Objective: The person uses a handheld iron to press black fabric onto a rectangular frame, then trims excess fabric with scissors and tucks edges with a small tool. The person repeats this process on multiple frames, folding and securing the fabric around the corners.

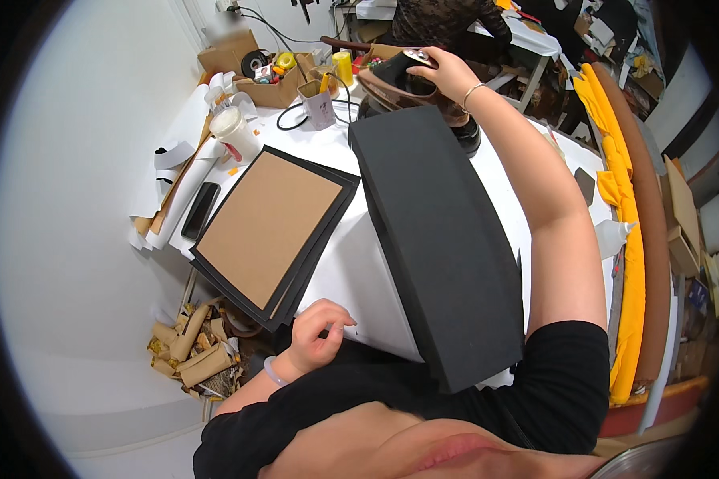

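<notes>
At the far side of the table, my right hand (449,73) is wrapped round the handle of a dark clothes iron (397,86). The iron stands just beyond the far end of a long black board or padded block (447,247), which lies lengthwise in front of me. My left hand (319,331) is loosely curled at the near table edge, with nothing visible in its fingers. Beyond it and to the left lies a stack of black sheets (346,195), with a brown board (272,227) on top.
On the white table (351,271) are a phone (200,211), a white tub (233,132), a cup of tools (318,106) and a cardboard box (273,94). A squeeze bottle (613,237) and yellow fabric (627,239) lie right. Below left is a bin of scraps (200,351).
</notes>
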Motion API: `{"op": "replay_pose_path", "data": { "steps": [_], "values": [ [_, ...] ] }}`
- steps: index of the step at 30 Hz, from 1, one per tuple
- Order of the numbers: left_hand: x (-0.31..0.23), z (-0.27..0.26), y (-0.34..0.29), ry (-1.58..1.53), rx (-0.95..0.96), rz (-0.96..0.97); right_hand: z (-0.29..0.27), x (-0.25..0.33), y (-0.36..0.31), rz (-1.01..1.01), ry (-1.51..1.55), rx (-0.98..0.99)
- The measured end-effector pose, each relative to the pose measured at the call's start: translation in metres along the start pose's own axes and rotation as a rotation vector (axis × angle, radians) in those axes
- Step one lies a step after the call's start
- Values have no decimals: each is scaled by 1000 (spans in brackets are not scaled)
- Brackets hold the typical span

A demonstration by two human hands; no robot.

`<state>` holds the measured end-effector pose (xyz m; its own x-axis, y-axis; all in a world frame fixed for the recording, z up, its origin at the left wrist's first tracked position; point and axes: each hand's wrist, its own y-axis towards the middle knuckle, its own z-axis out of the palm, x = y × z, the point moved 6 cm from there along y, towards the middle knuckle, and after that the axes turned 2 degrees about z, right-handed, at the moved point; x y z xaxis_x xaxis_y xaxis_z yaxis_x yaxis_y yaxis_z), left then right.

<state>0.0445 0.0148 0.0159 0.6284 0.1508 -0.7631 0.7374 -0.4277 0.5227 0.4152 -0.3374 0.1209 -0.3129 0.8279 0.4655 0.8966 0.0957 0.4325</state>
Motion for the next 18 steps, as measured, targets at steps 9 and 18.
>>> {"op": "replay_pose_path", "data": {
  "steps": [9,18],
  "values": [
    [-9,16,22,-33,243,62,-18,-46,-27,6,-285,-74],
    [-47,112,43,-252,534,149,-143,-8,-192,436,654,-232]
  ]
}}
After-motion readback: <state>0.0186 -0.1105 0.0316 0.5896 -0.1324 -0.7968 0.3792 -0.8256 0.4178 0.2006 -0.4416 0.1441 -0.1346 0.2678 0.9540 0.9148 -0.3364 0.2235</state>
